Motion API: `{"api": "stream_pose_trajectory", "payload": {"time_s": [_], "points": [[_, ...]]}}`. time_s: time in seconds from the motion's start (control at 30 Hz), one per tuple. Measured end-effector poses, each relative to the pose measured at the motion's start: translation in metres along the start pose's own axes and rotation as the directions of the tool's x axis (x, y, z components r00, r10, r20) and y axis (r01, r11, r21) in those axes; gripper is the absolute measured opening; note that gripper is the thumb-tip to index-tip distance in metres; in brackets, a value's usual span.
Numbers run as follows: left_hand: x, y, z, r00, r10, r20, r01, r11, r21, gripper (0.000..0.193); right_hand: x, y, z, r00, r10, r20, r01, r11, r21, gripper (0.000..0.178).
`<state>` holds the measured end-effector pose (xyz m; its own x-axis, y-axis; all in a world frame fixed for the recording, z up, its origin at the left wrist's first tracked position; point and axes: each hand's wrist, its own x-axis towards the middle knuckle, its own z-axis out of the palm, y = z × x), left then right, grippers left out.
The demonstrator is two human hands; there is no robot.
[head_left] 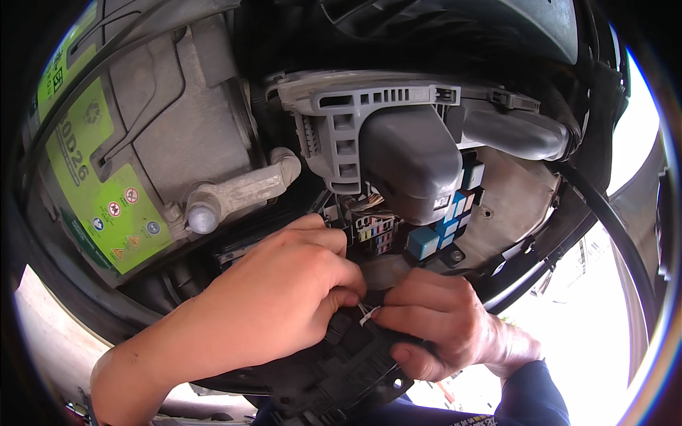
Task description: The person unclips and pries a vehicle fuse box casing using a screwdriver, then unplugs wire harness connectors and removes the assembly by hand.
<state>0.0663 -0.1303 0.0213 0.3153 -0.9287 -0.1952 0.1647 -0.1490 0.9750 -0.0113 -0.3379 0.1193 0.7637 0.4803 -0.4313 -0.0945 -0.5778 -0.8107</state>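
Observation:
Low in the middle, over a black plastic housing (pixel 341 376), my two hands work close together. My left hand (pixel 284 291) is closed, with its thumb and forefinger pinching thin wires (pixel 362 307). A small white piece (pixel 367 317) sits at the end of these wires, against the forefinger of my right hand (pixel 440 319). That hand is curled, its thumb by the housing's right edge. Just beyond my fingers is an exposed fuse block (pixel 376 231) with small coloured fuses. Blue relays (pixel 424 243) stand to its right.
A vehicle battery (pixel 177 92) with a green label takes up the left side, with a grey terminal cover (pixel 245 186) at its corner. Above the fuses juts a bulky grey plastic cover (pixel 412 149). A black hose (pixel 604 220) runs down the right side.

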Motion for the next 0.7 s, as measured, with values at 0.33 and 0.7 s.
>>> {"api": "stream_pose_trajectory", "payload": {"time_s": [0.33, 0.7], "points": [[-0.012, -0.006, 0.012, 0.995, 0.009, -0.104, -0.003, 0.999, 0.053, 0.015, 0.009, 0.003, 0.003, 0.994, 0.093, 0.050, -0.099, 0.987, 0.124, 0.022], [-0.012, -0.006, 0.004, 0.930, -0.118, -0.349, 0.121, 0.993, -0.016, 0.015, 0.005, -0.002, 0.003, 0.992, -0.044, 0.120, 0.054, 0.995, -0.079, 0.064]]}}
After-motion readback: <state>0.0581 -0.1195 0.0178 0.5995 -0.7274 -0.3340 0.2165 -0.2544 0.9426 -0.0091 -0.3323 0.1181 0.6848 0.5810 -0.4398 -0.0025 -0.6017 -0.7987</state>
